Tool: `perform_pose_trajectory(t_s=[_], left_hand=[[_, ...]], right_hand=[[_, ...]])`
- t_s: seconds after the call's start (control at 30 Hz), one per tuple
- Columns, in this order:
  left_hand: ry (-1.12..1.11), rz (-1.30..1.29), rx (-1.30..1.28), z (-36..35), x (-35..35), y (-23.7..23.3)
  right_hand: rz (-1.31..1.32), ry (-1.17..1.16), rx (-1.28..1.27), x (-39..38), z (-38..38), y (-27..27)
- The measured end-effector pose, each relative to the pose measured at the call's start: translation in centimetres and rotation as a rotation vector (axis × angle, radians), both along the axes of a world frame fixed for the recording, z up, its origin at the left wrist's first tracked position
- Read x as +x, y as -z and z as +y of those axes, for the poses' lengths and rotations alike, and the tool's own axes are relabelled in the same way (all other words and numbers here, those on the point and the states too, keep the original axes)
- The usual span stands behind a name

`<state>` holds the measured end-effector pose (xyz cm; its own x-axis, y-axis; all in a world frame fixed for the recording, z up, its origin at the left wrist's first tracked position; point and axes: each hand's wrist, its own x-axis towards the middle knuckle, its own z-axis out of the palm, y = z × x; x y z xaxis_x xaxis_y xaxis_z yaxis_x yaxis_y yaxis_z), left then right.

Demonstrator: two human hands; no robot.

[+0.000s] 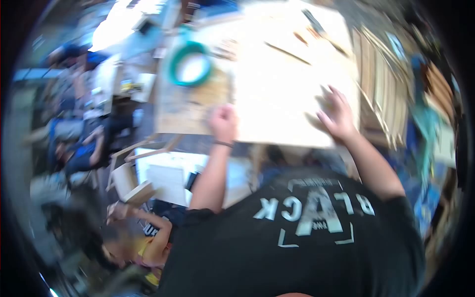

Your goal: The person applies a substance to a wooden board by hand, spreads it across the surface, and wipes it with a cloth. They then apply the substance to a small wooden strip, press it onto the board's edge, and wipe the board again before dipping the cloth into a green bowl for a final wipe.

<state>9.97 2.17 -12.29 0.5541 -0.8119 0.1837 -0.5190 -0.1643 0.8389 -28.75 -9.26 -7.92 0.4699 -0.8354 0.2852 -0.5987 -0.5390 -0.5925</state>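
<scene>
My left hand (224, 121) is curled closed at the left edge of a bright, pale board (282, 99); whether anything is inside it is too blurred to tell. Over the right part of that board, my right hand (338, 113) has its fingers spread, with nothing between them. A teal ring-shaped object (191, 63) rests on a brownish work surface (188, 116) up and left of my left hand. Near the board's far side lie a thin stick (288, 53) and a dark-handled tool (312, 22).
Wooden strips (378, 84) are stacked to the right. At the left, a wooden frame (141, 192) stands beside white sheets (168, 183). A person in yellow (148, 247) is at the lower left, and another person (81, 156) sits farther off.
</scene>
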Motion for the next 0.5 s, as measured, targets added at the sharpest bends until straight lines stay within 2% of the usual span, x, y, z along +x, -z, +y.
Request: perform_pose_trajectory(t_s=[0.03,0.13,0.23,0.27,0.3,0.33,0.37,0.43,0.47,0.5], left_hand=[[-0.012,0.002,-0.060,0.2,0.6,1.6],[-0.216,-0.017,0.051,1.2,-0.1,-0.3],[-0.557,-0.015,-0.080,5.1,0.6,-0.7],[-0.683,-0.011,-0.133,7.5,2.4,1.8],[-0.765,0.089,-0.321,9.9,2.9,1.4],[-0.936,0.018,-0.437,18.1,7.9,9.3],[-1.112,0.096,-0.320,21.3,6.8,7.0],[-1.286,0.071,-0.285,25.1,7.7,7.9],[-1.472,-0.019,-0.199,27.1,6.1,5.3],[-1.585,0.046,-0.231,30.8,7.2,7.2]], right_hand=[[0.009,0.006,-0.019,0.2,0.0,0.0],[-0.073,-0.033,0.003,0.9,-0.8,-0.5],[-0.123,-0.122,-0.018,0.6,-1.2,-0.5],[-0.147,-0.138,-0.006,0.3,-1.3,-0.2],[-0.171,-0.158,0.008,0.1,-1.5,0.1],[-0.179,-0.220,-0.017,-0.5,-2.7,-0.2],[-0.194,-0.237,0.003,-0.7,-2.1,0.4],[-0.216,-0.268,0.088,-1.1,-1.7,0.1],[-0.230,-0.294,0.121,-1.2,-2.3,-0.2],[-0.203,-0.319,0.110,-1.5,-2.4,-0.9]])
